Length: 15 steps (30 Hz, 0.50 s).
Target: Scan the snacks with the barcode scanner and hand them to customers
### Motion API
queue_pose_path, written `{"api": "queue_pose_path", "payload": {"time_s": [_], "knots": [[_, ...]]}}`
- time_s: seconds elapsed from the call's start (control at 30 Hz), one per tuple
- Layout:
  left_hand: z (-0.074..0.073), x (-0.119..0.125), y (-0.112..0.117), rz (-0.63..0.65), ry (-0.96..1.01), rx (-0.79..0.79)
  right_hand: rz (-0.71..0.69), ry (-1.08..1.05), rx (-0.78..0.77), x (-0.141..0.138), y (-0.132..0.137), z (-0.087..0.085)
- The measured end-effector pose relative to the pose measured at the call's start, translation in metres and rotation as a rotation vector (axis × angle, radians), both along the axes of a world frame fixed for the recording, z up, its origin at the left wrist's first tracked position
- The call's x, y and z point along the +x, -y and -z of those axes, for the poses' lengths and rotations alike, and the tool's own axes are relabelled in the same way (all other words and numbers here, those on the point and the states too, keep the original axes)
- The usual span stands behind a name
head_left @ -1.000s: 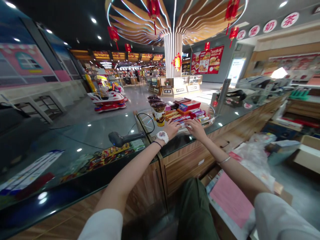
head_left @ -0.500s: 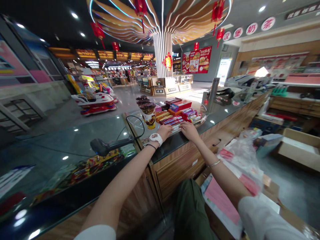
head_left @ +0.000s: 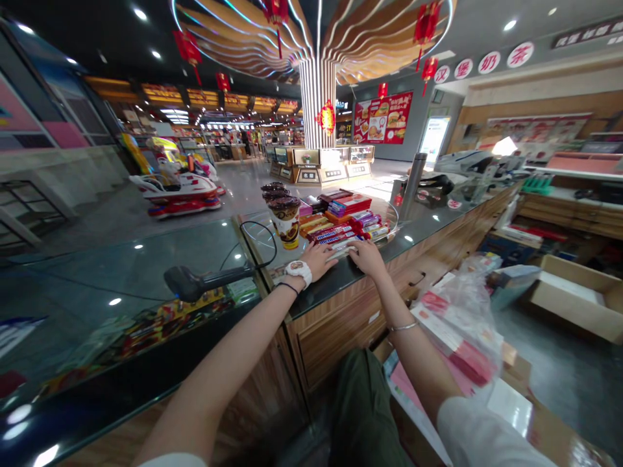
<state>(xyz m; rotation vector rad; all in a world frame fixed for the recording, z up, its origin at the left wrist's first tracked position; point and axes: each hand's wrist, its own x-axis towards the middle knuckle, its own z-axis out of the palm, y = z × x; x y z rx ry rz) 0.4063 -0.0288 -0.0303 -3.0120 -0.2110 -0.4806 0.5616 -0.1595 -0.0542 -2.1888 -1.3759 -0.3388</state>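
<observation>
Looking down, I see the nearest candy bar on the table lying crosswise — left hand on one end, right hand on the other, each grip flat and spread, clasping nothing.

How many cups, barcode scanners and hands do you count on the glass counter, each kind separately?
Cups with brown tops: 3
Barcode scanner: 1
Hands, the left hand and the right hand: 2
Total: 6

Left grip and right grip lie flat against candy bars on the glass counter
</observation>
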Motion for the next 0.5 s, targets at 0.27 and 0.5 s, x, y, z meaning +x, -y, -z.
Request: {"api": "queue_pose_path", "payload": {"time_s": [0.27, 0.5], "knots": [[0.0028, 0.0009, -0.0003, -0.044, 0.018, -0.035, -0.025, -0.007, -0.082, 0.0006, -0.0006, -0.0004], [0.0041, 0.0018, -0.0003, -0.066, -0.029, -0.027, -0.013, -0.004, -0.15, 0.0024, -0.0023, 0.0004]]}}
